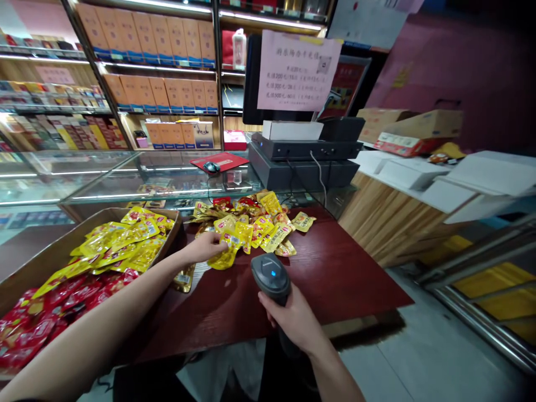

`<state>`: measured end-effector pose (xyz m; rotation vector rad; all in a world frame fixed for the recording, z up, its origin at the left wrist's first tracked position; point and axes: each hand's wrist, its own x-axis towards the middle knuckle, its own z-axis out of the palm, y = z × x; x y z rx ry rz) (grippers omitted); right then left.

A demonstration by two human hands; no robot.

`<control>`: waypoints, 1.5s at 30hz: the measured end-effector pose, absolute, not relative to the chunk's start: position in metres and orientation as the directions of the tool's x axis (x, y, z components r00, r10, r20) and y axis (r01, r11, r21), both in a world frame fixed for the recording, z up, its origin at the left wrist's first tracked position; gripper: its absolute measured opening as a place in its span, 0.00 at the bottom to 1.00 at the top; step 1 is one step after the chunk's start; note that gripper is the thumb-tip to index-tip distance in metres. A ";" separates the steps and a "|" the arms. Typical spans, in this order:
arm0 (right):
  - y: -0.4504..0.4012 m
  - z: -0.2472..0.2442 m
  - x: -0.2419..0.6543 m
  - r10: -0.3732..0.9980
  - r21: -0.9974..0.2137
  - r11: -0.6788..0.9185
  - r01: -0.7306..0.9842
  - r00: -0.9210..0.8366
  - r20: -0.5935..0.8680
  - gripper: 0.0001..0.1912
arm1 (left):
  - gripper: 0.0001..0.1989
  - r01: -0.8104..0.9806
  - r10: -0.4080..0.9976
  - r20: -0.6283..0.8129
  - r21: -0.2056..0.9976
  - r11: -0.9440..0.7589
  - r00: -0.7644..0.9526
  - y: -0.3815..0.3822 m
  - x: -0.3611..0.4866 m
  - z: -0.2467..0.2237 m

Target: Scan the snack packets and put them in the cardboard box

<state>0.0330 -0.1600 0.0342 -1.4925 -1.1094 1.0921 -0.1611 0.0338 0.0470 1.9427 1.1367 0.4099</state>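
Note:
My right hand (293,315) is wrapped round the handle of a black barcode scanner (270,273), whose blue light is lit. The scanner's head points away from me over the dark red table (352,273). My left hand (205,247) pinches the edge of a yellow snack packet (224,254) at the near side of a heap of snack packets (272,237). A gold packet (184,279) lies under my left forearm. Left of that arm stands a cardboard box (176,229) holding yellow packets (125,240) above red packets (62,312).
Behind the heap, a glass counter (167,170) carries a mouse (211,167) on a red mat (234,161). A monitor (252,78) with a paper notice stands over black machines (293,167). White boxes (402,170) sit on a wooden cabinet (377,223) at right.

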 end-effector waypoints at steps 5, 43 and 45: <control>-0.161 0.042 0.030 0.977 -0.985 -0.121 0.124 0.189 -0.097 0.13 | 0.19 0.257 0.724 -0.373 0.928 0.272 0.580 0.027 -0.154 0.043; -0.157 0.060 0.019 0.986 -0.987 -0.113 0.111 0.134 -0.098 0.21 | 0.25 0.129 0.888 -0.047 0.992 -0.014 0.457 0.047 -0.177 0.082; -0.153 0.060 0.013 0.988 -0.989 -0.116 0.089 0.109 -0.106 0.23 | 0.25 0.134 0.915 -0.012 0.990 -0.046 0.403 0.049 -0.204 0.104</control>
